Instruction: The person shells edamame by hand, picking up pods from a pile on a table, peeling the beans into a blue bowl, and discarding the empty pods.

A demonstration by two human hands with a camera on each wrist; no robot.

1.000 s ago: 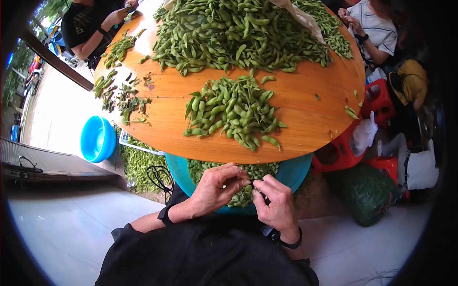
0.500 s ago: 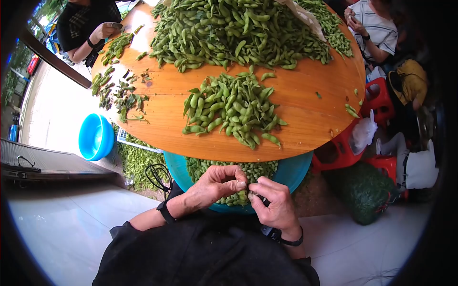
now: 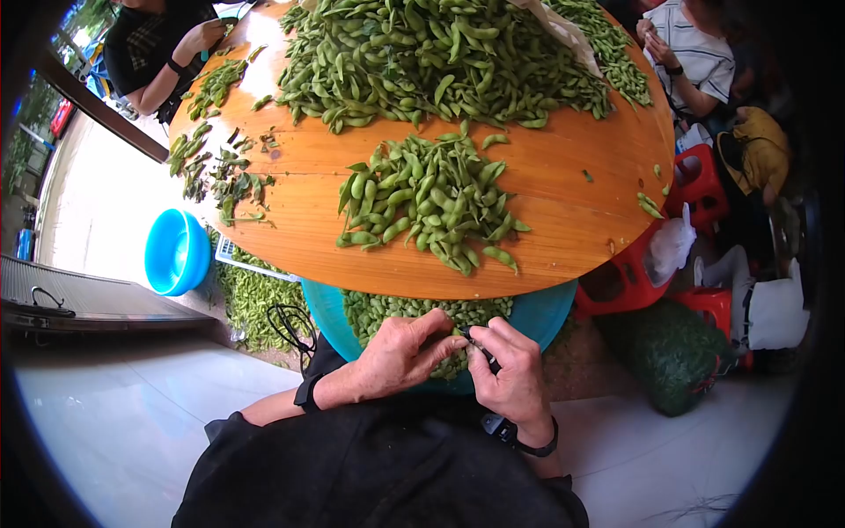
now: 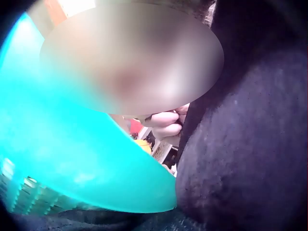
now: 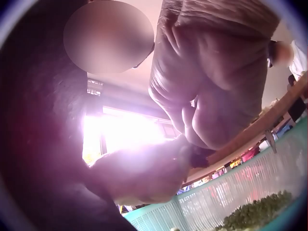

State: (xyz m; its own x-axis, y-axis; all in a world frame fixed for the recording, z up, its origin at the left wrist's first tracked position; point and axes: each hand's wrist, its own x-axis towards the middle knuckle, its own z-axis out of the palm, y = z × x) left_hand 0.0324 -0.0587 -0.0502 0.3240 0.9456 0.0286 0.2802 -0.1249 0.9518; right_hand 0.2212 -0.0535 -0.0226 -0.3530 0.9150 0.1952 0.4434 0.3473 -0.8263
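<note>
My left hand (image 3: 396, 356) pinches a small green bean pod (image 3: 456, 333) between thumb and forefinger. Close against it, my right hand (image 3: 512, 374) grips a small dark tool (image 3: 482, 352), mostly hidden by the fingers; I cannot tell its kind. Below both hands is a turquoise basket (image 3: 547, 327) holding shelled green beans (image 3: 374, 310). The right wrist view has the right hand (image 5: 211, 77) large above, its fingertips meeting the left hand (image 5: 144, 175). In the left wrist view the basket (image 4: 86, 159) fills the left side, with curled fingers (image 4: 166, 126) beyond its rim.
A round wooden table (image 3: 299, 229) carries a small pile of pods (image 3: 431, 202) and a large heap (image 3: 422, 70) behind. Dark trimmings (image 3: 242, 185) lie at left. A blue basin (image 3: 176, 253) stands left; red stools (image 3: 616, 277) and a green sack (image 3: 664, 356) are at right. Two people sit across.
The left hand's fingers have shifted slightly, and a green pod now shows at the fingertips. More of the dark tool in the right hand shows. The person at left has moved a hand.
</note>
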